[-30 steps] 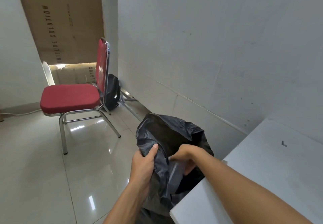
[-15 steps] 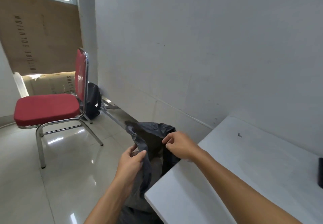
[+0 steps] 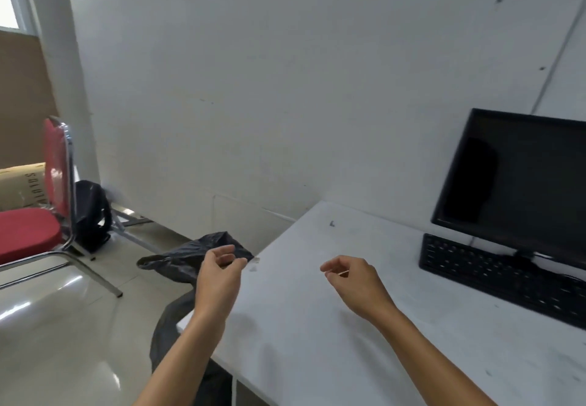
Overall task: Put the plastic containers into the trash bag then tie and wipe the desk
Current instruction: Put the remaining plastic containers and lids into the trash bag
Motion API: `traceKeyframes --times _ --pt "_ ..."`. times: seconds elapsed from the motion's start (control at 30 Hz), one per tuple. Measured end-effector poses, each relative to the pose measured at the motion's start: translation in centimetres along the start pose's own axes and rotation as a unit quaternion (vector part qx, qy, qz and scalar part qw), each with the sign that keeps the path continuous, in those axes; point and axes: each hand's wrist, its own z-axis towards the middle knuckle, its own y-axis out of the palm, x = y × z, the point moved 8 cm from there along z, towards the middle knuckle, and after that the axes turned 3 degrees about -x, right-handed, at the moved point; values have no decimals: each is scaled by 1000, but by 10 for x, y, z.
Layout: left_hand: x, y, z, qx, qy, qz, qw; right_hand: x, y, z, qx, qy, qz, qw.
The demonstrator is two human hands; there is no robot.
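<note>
My left hand (image 3: 218, 275) hangs at the left edge of the white desk (image 3: 317, 351). Its fingers (image 3: 226, 252) are loosely curled, with a gap between thumb and forefinger, and they hold nothing. The black trash bag (image 3: 177, 261) lies just behind this hand, at about 10 o'clock from it, beside the desk edge and not on the desk. Its crumpled top shows past my fingertips and the rest hangs down below my wrist toward the floor. I cannot tell if my fingertips touch the plastic or are only in front of it.

My right hand (image 3: 352, 283) is at 3 o'clock from the left one, over the desk top, well apart from the bag. Its fingers are also softly bent and grip nothing.

A black keyboard (image 3: 494, 275) lies on the desk at 3 o'clock from my right hand, and a dark monitor (image 3: 520, 183) stands behind it at 2 o'clock. At 9 o'clock from the bag stands a red chair (image 3: 28, 231), with a black backpack (image 3: 92, 215) on the floor behind it.
</note>
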Motion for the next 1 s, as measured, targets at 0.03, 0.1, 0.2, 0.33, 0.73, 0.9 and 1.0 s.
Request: traceKeyframes --times 0.03,0.1,0.2,0.33,0.73,0.9,1.0 --pt "-1 19 -9 -24 4 6 1000 12 -13 -9 14 9 -12 1000" --pt "-9 53 -24 -68 8 28 997 35 -33 -22 40 20 -48 998" --pt "-27 100 -50 -132 -2 64 989 61 -59 -37 77 22 -133 988" --pt "-38 143 -90 -176 58 150 971 95 -90 -52 106 55 -194 974" --pt "-38 152 -97 -146 155 227 951 106 -79 -75 81 2 -307 948" --pt "-18 185 -76 -166 273 357 878 95 -77 -114 82 -27 -297 951" --pt "-7 210 -58 -183 294 471 812 90 -78 -141 67 -20 -272 960"
